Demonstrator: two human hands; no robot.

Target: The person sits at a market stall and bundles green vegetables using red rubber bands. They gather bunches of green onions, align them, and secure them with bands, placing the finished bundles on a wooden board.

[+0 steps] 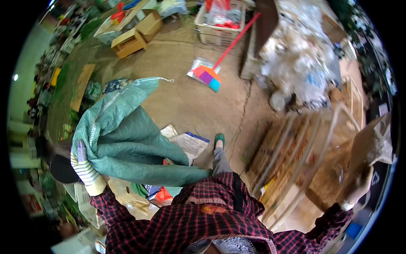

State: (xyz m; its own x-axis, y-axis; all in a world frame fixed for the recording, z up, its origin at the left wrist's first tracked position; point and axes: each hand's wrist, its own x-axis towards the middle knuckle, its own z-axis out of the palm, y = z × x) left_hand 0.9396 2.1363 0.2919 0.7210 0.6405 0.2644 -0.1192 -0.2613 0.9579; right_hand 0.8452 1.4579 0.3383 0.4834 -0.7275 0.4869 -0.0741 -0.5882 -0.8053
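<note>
My left hand (84, 165), in a striped knit glove with a yellow cuff, grips the edge of a large green woven sack (127, 127). The sack hangs with its mouth gaping in front of my checked sleeve, and one tied corner points to the far side. Out at the right edge my right hand (357, 186), in a pale glove, is closed at the lower end of a crumpled grey-white sheet (376, 142). Blur there hides how the fingers sit and whether the sheet is plastic or card.
To my right stands a cart with pale metal rails (311, 152) and flattened cardboard (275, 148). Beyond it lies a heap of clear plastic (298, 55). Ahead are a red-handled broom (209, 78), a white crate (222, 36) and cardboard boxes (129, 43). Folded sacks (188, 144) lie by my foot.
</note>
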